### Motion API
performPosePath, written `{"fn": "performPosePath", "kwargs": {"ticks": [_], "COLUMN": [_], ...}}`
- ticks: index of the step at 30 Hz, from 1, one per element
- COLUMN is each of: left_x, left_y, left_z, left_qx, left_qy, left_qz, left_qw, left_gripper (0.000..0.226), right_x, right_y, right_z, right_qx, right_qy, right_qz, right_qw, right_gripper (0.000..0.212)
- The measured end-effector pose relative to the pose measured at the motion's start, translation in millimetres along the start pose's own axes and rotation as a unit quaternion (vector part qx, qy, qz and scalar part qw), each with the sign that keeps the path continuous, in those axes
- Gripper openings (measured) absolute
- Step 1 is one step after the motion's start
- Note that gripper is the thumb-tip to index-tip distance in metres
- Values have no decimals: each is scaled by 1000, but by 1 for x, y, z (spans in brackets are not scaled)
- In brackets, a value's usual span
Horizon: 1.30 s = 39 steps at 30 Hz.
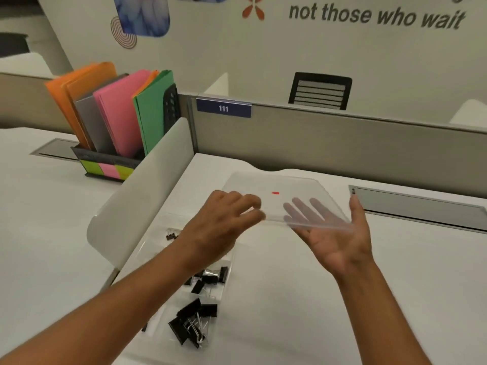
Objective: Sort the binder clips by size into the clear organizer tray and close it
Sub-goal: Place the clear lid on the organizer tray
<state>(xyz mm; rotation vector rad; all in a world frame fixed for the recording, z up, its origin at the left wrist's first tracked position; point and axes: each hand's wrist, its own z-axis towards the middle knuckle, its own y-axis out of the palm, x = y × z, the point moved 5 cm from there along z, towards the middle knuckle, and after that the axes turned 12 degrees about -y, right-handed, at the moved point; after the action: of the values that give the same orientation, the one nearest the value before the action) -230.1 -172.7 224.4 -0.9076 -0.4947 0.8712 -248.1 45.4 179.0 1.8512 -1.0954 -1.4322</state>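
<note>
Holding one clear lid (279, 198), two hands: left hand (221, 227), right hand (340, 233)

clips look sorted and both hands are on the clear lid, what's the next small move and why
Probably swing the clear lid down over the organizer tray. The left hand pinches its near edge, the right hand supports it from beneath, and the black binder clips already sit in separate compartments, so only closing seems left.
</note>
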Motion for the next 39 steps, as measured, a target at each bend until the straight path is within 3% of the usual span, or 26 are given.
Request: {"fn": "performPosePath", "kwargs": {"ticks": [2,4,5,7,8,11,13,16,18,21,26,32,39], "left_x": [9,14,13,10,9,-3,-16,-40,-54,-72,-106,-139,-156], "left_y": [-4,-4,-3,-6,-11,-28,-31,-30,-31,-30,-13,18,43], "left_z": [-17,-36,-48,-76,-89,-120,-144,-182,-203,-229,-266,-292,-296], "left_qx": [-3,-85,-160,-276,-279,-149,-96,-64,-35,-23,-29,-47,-95], "left_qy": [-15,-92,-150,-285,-337,-489,-580,-633,-641,-647,-632,-613,-585], "left_qz": [-28,-82,-121,-231,-276,-329,-351,-375,-366,-287,-171,-166,-211], "left_qw": [999,989,968,888,855,794,729,674,674,706,755,771,777], "left_gripper": [54,38,36,60,68,70,68,64,66,68,38,40,46], "right_x": [-7,-10,-8,1,9,40,66,100,118,146,193,234,254], "right_y": [-13,-30,-37,-48,-52,-60,-60,-56,-55,-55,-51,-56,-56], "right_z": [-17,-34,-42,-58,-65,-87,-99,-110,-113,-117,-111,-95,-90], "right_qx": [-17,-26,-33,-52,-57,-65,-73,-88,-84,-87,-109,-59,1], "right_qy": [12,7,9,23,29,46,51,33,1,-47,-85,-119,-153], "right_qz": [-47,-92,-104,-125,-138,-168,-186,-270,-365,-473,-590,-714,-722], "right_qw": [999,995,994,991,988,983,978,958,927,876,795,687,675], "right_gripper": [57,46,44,40,39,34,33,27,18,12,26,58,52]}}
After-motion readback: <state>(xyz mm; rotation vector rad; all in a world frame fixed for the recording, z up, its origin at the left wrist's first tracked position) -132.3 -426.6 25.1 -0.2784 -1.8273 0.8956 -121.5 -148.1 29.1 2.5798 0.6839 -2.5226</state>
